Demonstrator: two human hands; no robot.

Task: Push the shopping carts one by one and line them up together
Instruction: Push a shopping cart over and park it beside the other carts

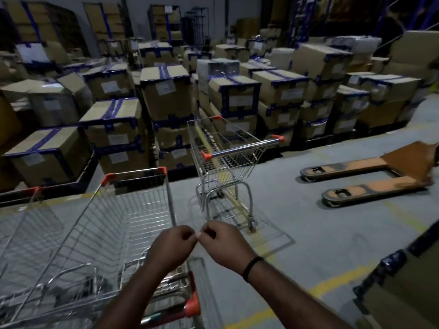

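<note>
A large wire shopping cart with orange corner caps stands right in front of me at the lower left, its handle at the bottom edge. Another cart's basket shows at the far left beside it. A smaller wire cart with an orange-capped handle stands alone ahead, near the stacked boxes. My left hand and my right hand are raised above the big cart's handle end, fingers curled, fingertips touching each other. Neither hand touches a cart. A black band circles my right wrist.
Stacks of taped cardboard boxes on pallets fill the far side. An orange pallet jack lies with its forks on the grey floor at right. Another box sits at the lower right. Yellow floor lines cross the concrete.
</note>
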